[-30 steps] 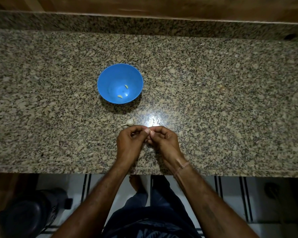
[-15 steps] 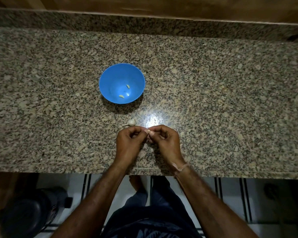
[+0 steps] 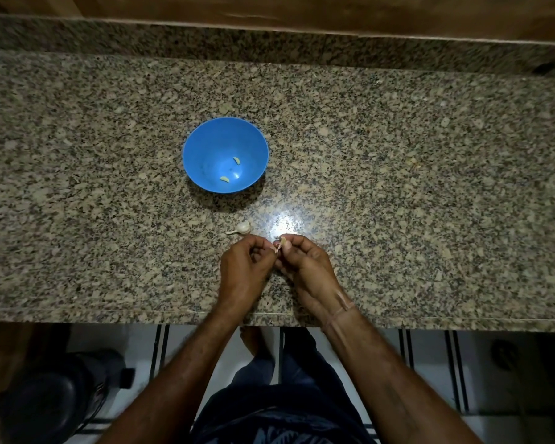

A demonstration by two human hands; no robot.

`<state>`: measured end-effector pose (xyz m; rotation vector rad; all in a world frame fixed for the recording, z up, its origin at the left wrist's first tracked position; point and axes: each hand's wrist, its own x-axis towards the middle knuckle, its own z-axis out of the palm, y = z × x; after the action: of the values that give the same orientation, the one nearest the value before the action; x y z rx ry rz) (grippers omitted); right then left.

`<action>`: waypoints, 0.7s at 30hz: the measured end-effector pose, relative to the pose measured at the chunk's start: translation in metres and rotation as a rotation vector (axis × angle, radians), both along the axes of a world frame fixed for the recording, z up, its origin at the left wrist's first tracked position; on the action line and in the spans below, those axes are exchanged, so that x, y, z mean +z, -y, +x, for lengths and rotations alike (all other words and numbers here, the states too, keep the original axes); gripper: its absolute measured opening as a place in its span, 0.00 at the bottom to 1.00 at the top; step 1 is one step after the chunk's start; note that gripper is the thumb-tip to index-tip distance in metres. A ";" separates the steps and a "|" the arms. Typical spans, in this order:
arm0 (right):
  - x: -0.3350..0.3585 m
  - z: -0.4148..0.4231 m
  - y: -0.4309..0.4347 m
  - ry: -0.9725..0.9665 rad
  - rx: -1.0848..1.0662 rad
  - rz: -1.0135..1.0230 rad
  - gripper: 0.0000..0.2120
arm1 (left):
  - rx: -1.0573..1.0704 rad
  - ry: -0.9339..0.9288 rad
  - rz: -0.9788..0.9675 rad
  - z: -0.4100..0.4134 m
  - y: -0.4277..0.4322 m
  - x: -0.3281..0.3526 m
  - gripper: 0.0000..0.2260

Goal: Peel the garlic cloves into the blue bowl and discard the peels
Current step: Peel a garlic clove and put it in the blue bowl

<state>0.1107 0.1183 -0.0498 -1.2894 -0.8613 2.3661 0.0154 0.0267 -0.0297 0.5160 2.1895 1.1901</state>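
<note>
On the granite countertop (image 3: 398, 187) there is wide bare room on both sides; my wrists cross its near edge. The blue bowl (image 3: 205, 145) stands beyond my hands, holding two peeled cloves (image 3: 224, 179), so I judge the job partly done. A garlic piece (image 3: 241, 228) lies just beside my knuckles, untouched. My left hand (image 3: 244, 270) and right hand (image 3: 305, 267) pinch one half-peeled clove (image 3: 280, 244) between them.
</note>
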 end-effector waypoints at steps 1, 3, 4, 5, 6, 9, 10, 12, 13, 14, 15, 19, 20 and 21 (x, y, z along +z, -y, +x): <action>0.001 0.001 -0.002 0.000 -0.017 -0.015 0.06 | -0.002 -0.018 -0.024 0.001 0.003 -0.004 0.01; 0.003 0.002 -0.007 0.014 -0.023 -0.017 0.06 | 0.015 -0.049 -0.065 0.002 0.009 -0.010 0.02; 0.004 0.002 -0.008 0.023 -0.011 -0.009 0.05 | 0.030 -0.070 -0.079 0.002 0.011 -0.011 0.05; 0.003 0.002 -0.009 0.029 0.003 -0.002 0.05 | 0.039 -0.094 -0.085 0.002 0.013 -0.013 0.07; 0.003 0.002 -0.009 0.029 0.016 -0.001 0.05 | 0.039 -0.112 -0.081 0.001 0.012 -0.013 0.09; 0.000 0.001 -0.004 0.025 0.027 -0.023 0.05 | 0.040 -0.055 -0.003 -0.001 0.006 -0.007 0.03; 0.000 0.001 -0.002 0.024 0.028 -0.026 0.05 | 0.043 -0.027 0.025 -0.001 0.004 -0.003 0.03; -0.001 0.002 0.000 0.029 0.038 -0.013 0.04 | 0.040 0.007 0.065 -0.002 0.001 0.000 0.04; -0.001 0.002 0.000 0.034 0.041 -0.004 0.03 | 0.038 0.011 0.074 -0.002 0.000 0.001 0.03; -0.001 0.002 0.000 0.037 0.040 0.001 0.03 | 0.037 0.005 0.075 -0.002 -0.001 0.003 0.03; 0.000 0.001 0.000 0.038 0.039 0.002 0.03 | 0.043 0.001 0.080 -0.002 -0.001 0.002 0.03; 0.003 0.001 0.000 0.010 0.068 0.042 0.06 | 0.090 0.004 0.091 -0.003 0.000 -0.001 0.02; 0.004 0.002 0.000 0.010 0.074 0.060 0.08 | 0.096 0.014 0.089 -0.003 0.000 -0.002 0.02; 0.004 0.003 0.000 0.016 0.076 0.079 0.08 | 0.096 0.031 0.088 -0.003 0.000 -0.003 0.02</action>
<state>0.1132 0.1183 -0.0459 -1.2680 -1.0150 2.3568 0.0125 0.0269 -0.0328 0.4294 2.1639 1.3415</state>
